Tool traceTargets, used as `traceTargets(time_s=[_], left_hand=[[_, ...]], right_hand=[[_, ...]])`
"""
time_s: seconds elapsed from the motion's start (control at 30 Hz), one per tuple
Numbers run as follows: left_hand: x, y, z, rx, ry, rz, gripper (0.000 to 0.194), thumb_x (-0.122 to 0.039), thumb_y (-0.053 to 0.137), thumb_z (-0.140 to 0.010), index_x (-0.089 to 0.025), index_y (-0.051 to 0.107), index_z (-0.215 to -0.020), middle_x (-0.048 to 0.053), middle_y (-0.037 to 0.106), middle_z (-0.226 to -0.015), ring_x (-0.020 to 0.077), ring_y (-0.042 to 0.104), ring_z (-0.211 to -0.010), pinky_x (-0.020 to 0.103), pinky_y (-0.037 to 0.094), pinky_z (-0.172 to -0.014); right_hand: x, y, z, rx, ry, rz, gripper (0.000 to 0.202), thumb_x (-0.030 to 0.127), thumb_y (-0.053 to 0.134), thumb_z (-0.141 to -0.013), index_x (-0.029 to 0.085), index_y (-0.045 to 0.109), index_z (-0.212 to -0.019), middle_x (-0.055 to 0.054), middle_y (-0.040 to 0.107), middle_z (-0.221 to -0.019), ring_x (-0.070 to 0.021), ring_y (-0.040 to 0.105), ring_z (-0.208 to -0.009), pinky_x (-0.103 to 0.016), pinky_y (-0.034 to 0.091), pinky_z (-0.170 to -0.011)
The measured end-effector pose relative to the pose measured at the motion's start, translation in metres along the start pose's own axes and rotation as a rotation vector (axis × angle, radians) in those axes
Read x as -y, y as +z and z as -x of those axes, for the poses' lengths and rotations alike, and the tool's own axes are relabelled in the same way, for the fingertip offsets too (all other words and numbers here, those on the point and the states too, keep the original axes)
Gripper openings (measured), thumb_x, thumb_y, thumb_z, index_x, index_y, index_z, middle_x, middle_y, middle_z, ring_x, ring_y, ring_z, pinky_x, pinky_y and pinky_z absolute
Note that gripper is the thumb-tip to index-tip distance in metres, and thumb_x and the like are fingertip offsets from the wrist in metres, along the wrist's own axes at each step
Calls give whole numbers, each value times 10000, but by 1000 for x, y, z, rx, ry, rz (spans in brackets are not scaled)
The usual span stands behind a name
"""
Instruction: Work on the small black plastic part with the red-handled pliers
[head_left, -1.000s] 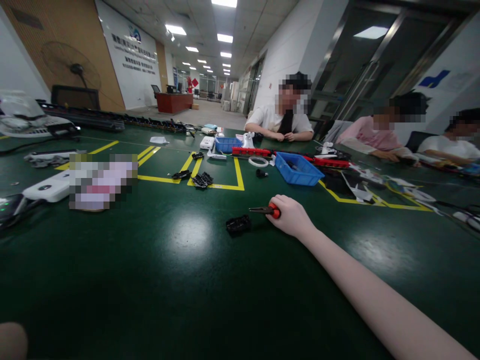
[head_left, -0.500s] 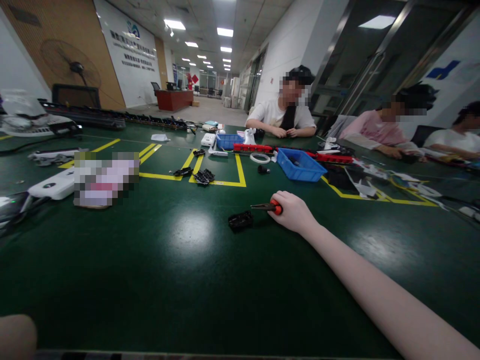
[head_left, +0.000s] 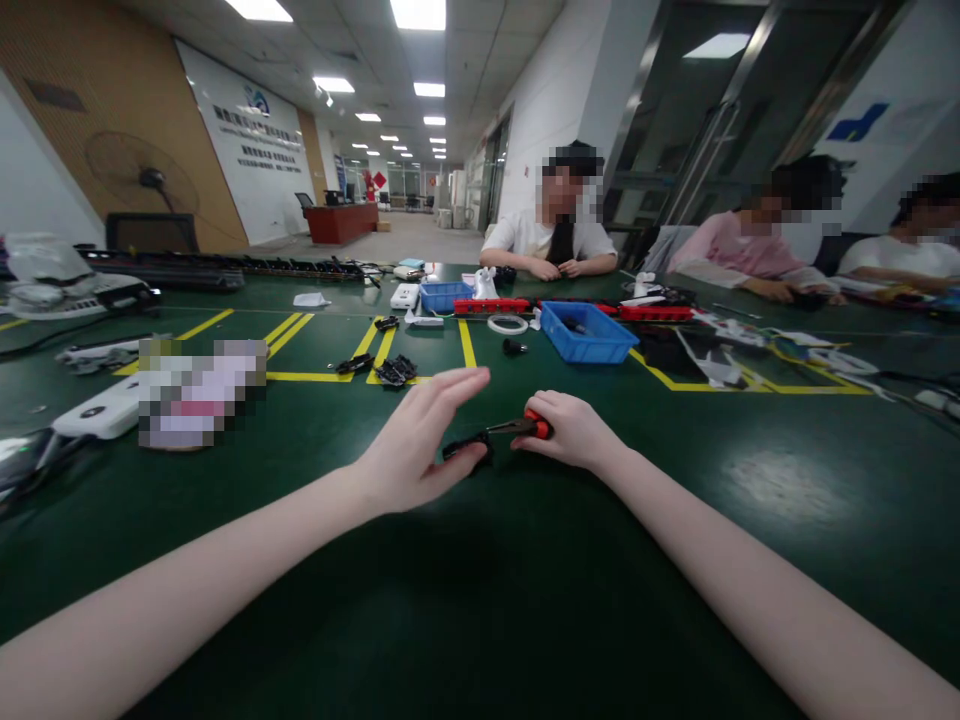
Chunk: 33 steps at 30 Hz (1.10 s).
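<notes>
My right hand (head_left: 571,428) is closed around the red handles of a pair of needle-nose pliers (head_left: 516,427), whose jaws point left. A small black plastic part (head_left: 474,447) lies on the green table at the tips of the jaws; whether they touch it I cannot tell. Just left of that part is my left hand (head_left: 420,440), fingers stretched out and thumb apart, with nothing in it. The thumb covers some of the black part's near side.
Several black parts (head_left: 396,371) lie near yellow tape lines beyond my left hand. Farther back stand a blue bin (head_left: 586,335), a white ring (head_left: 508,324) and a small black knob-like piece (head_left: 514,347). A white power bank (head_left: 105,404) is at left. Several people sit across the table.
My left hand has come in from the lower left edge to the black part, with its fingers spread. The right hand still holds the pliers. The whole view has shifted slightly.
</notes>
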<state>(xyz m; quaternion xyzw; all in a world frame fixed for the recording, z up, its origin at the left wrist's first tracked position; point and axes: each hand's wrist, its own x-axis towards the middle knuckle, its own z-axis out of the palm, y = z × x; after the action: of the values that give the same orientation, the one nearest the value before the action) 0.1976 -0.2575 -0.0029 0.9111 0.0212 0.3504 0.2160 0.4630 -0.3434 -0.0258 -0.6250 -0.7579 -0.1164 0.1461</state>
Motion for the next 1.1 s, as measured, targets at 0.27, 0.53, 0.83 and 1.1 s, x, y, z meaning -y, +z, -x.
traceTargets(time_s=[0.27,0.53,0.83,1.1], left_hand=[[17,26,8,249,-176,88,379,-306,602,-868,-234,547,-1235,77,536,-1242,226,535,-1130,395,440,-1003],[25,27,6,167,-229,184,132,-157,602,-830,-174,647,-954,55,602,-1007,175,593,-945,335,485,-895],[30,29,8,136,-211,190,67,-153,613,-841,-148,662,-887,52,614,-942,152,601,-884,296,496,-837],[31,30,7,152,-200,152,49,-147,606,-852,-147,654,-844,34,612,-900,142,602,-843,261,487,-785]], right_hand=[[-1,-1,-1,39,-17,9,372,554,451,-889,199,528,-812,-58,588,-802,-182,510,-714,-295,342,-635],[1,0,-1,6,-69,102,350,513,435,-909,195,560,-836,-69,601,-821,-194,506,-750,-307,338,-656],[7,-2,-1,6,-74,142,384,519,401,-925,187,558,-817,-72,593,-810,-189,508,-732,-310,348,-663],[14,-3,-1,31,-91,134,397,517,376,-935,183,558,-820,-71,593,-815,-183,512,-731,-310,348,-666]])
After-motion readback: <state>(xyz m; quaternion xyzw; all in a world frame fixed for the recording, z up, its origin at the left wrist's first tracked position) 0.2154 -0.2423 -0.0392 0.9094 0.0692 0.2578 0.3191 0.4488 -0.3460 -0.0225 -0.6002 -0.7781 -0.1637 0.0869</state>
